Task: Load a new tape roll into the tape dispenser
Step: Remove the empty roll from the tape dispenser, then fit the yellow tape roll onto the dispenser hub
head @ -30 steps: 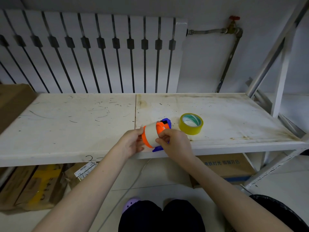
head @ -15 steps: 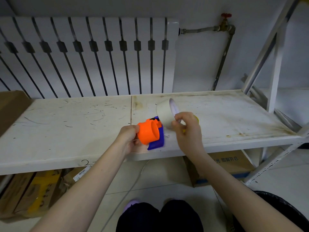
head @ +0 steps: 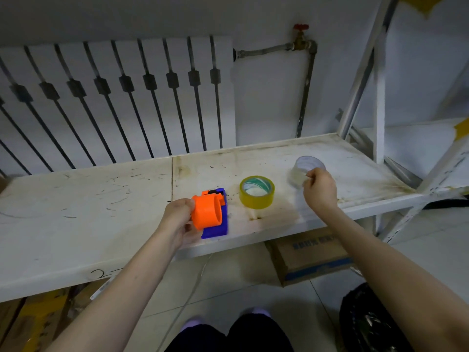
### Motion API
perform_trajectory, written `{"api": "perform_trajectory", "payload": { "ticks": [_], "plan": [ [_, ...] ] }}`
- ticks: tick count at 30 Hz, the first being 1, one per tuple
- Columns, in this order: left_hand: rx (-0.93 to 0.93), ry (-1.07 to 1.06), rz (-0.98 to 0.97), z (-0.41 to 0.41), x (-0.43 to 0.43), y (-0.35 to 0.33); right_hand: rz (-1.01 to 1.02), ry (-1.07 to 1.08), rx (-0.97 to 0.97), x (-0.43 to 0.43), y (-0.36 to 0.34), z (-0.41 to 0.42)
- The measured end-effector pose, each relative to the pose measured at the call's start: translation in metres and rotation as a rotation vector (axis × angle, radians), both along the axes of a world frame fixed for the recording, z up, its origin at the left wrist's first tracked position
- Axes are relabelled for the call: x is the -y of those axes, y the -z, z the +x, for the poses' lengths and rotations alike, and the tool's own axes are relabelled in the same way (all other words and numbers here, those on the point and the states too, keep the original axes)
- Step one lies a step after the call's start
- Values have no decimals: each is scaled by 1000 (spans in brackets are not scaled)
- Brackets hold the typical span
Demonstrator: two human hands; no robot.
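Since the earlier frame, the spent pale cardboard tape core (head: 305, 171) has been carried rightward, well clear of the orange-and-blue plastic tape dispenser (head: 212, 214).

Left of the dispenser, the left hand (head: 177, 221) is closed around its orange drum, holding the bare hub steady at the front edge of the scuffed white shelf board (head: 88, 199), likely to keep it ready for loading.

Right of the dispenser, the new yellow tape roll (head: 256, 191) lies flat on the shelf, untouched.

Further right, the right hand (head: 320, 190) is pinched on the core, held just above the board, probably to be set aside.

Count: one dispenser, one new roll, one empty core.
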State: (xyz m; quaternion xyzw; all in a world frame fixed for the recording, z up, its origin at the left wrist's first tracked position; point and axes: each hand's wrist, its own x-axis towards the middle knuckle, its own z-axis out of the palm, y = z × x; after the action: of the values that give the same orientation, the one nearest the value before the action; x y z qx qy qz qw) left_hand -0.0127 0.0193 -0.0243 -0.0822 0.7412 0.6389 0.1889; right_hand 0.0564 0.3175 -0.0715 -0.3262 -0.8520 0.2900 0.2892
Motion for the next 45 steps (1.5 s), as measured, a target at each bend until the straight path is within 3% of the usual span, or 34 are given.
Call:
{"api": "perform_trajectory", "payload": {
  "ticks": [8,11,15,19,23,28,31,37,41,45],
  "plan": [
    [-55,-11,-5,-1,-1,2,-53,22,283,-18,13,1],
    [-65,-28,3,-3,-1,3,-82,1,192,2,9,2],
    [-80,-55,22,-2,-3,2,-14,-249,32,47,-5,-3],
    [-131,-64,62,0,-1,1,-57,-444,-11,99,-16,-6],
    [-102,-107,158,0,4,-4,29,-631,-101,152,-14,-7],
    [157,-192,380,-15,22,-5,139,-528,-109,174,10,-10],
    [215,-198,427,-17,34,-3,195,-516,-92,169,17,-11],
    [66,-164,276,-15,33,4,93,-515,-48,155,15,-16],
    [-8,-127,186,-14,25,8,298,-307,150,122,13,-23],
    [-70,-74,126,-6,18,9,408,-311,376,106,16,-30]
  ]
}}
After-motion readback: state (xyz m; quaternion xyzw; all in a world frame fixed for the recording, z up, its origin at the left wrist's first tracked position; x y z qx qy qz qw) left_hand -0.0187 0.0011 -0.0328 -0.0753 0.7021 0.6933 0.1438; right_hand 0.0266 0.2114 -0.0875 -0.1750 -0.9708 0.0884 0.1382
